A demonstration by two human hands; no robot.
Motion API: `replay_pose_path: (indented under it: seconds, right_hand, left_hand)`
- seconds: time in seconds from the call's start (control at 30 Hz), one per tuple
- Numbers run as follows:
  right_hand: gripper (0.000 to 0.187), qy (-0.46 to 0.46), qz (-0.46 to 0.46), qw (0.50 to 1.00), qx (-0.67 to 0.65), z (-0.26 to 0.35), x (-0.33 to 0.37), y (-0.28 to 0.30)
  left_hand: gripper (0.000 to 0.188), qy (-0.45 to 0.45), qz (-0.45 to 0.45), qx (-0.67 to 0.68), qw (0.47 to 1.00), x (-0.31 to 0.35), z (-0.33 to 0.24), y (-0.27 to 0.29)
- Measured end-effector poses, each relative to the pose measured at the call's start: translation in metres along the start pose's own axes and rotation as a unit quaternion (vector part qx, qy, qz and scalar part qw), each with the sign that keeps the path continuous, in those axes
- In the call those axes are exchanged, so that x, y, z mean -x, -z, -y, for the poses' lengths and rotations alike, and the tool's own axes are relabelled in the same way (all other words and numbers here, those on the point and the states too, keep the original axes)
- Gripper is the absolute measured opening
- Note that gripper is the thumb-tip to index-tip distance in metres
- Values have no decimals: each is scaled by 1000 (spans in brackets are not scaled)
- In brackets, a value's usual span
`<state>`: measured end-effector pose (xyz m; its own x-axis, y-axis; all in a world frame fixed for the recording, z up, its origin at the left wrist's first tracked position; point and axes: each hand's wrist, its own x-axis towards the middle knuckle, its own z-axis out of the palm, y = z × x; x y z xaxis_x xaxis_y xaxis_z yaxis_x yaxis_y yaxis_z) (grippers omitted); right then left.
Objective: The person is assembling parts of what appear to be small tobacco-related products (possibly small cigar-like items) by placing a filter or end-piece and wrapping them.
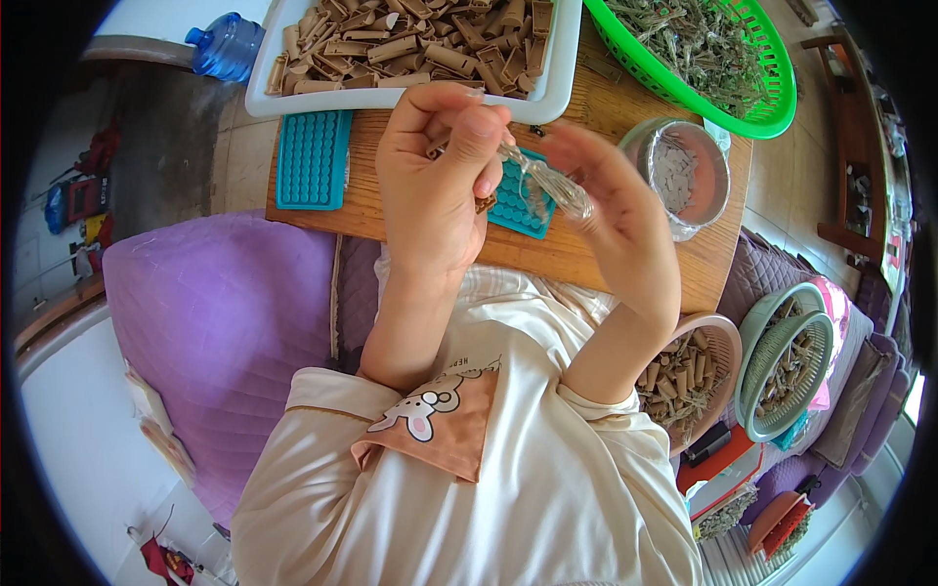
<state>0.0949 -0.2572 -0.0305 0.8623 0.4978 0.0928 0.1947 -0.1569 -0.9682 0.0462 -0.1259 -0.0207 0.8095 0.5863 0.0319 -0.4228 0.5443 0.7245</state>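
Over the near edge of the table, my left hand (430, 161) is raised, its thumb pressed to the curled fingers. It grips a small brown plastic piece (486, 203), mostly hidden by the fingers. From this grip a bundle of thin, clear-looking wire (555, 184) slants down to the right. My right hand (625, 215) curves around the bundle's far end, the thumb close against it. Motion blurs its fingers, so I cannot tell how firmly it holds.
Brown half-tube pieces fill a white tray (256, 93). A green basket (787, 98) holds wire bundles. Two teal gridded trays (313, 161) (523, 217) and a tub of pale flakes (718, 176) stand on the table. Baskets (731, 356) (747, 391) of brown parts sit at right.
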Motion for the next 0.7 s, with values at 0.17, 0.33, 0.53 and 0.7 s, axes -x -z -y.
replay_pose_path:
  seconds: [0.17, 0.33, 0.53, 0.7]
  right_hand:
    - [25, -74, 113, 965, -225, 11, 4, -2]
    - [23, -23, 75, 929, -361, 6, 3, 7]
    - [30, -26, 34, 885, -463, 5, 2, 7]
    - [34, -35, 63, 839, -539, 4, 2, 10]
  left_hand:
    - [18, 73, -16, 93, 993, -6, 0, 11]
    - [11, 159, -67, 244, 954, -13, -8, 18]
    - [12, 181, -51, 260, 947, -13, -9, 17]
    - [15, 165, -62, 228, 958, -12, -6, 17]
